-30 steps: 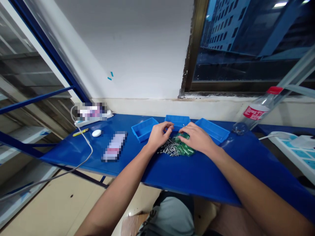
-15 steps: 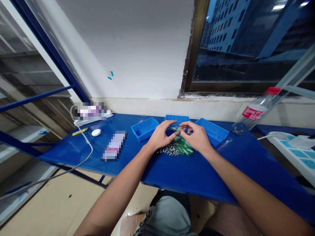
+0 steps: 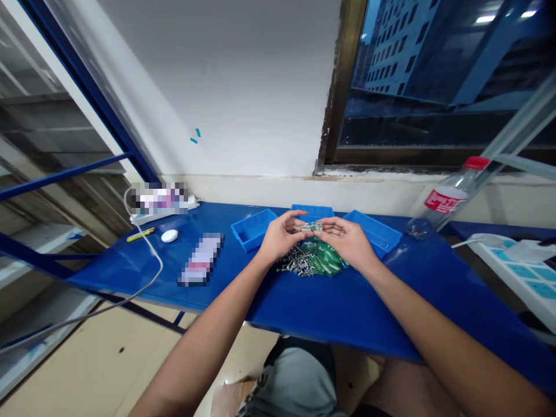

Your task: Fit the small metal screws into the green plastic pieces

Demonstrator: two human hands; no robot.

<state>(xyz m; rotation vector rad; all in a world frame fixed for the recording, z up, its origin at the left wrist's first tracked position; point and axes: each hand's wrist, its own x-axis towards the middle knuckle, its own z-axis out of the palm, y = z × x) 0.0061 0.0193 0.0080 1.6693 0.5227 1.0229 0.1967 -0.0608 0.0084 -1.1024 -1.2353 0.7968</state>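
Left hand (image 3: 282, 237) and right hand (image 3: 348, 243), raised above a blue worktop (image 3: 347, 313) and facing each other. Both are half-closed, neither clenched nor released, and their fingers meet at the two ends of a small green-and-silver part (image 3: 312, 227), which is held crosswise between them, clear of the surface.

Directly below the hands lies a loose pile of similar green-and-silver parts (image 3: 310, 260), its metal ends gathered mostly toward the left side. Exact form of the parts is too small to tell.

Behind the pile, three open blue plastic bins stand in a row along the wall: left bin (image 3: 253, 230), middle bin (image 3: 313, 211), partly hidden by the hands, and right bin (image 3: 372, 233). The pile touches none of them.

Further left on the worktop: a yellow utility knife (image 3: 141, 234), a small white oval object (image 3: 169, 236), a pixelated box (image 3: 200, 259) and a white power strip (image 3: 163, 211) with a grey cable (image 3: 154, 278). Far right: a clear plastic bottle (image 3: 447, 200) with a red cap, lying tilted, and a second power strip (image 3: 521, 272) beyond the worktop edge.
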